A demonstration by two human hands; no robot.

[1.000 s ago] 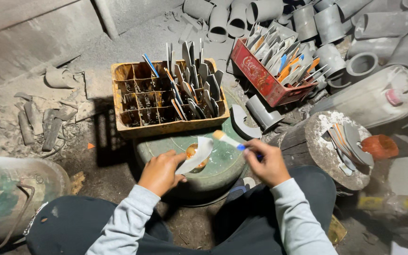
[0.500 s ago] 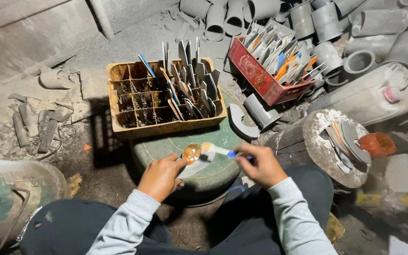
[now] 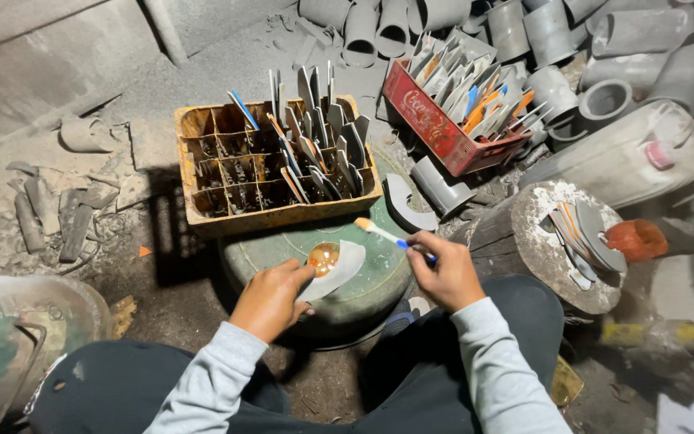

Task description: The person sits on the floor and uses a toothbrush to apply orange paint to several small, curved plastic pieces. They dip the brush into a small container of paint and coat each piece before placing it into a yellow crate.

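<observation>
Two hands work at the frame's center: one left hand (image 3: 271, 299) and one right hand (image 3: 443, 273). One brush (image 3: 379, 234) and one curved white piece (image 3: 337, 269) lie between them. Two crates stand above: one yellow crate (image 3: 202, 217) and one red crate (image 3: 431, 133). One wooden stump (image 3: 524, 241) sits at right, and one round green drum (image 3: 363, 281) at center.

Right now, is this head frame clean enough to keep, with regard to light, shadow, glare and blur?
Head view: light is uneven, with a hard dark shadow left of the yellow crate; a bright glare spot sits on the orange blob on the pale curved piece under the left hand; the right hand and brush are sharp; wide-angle bending shows at the edges.
</observation>
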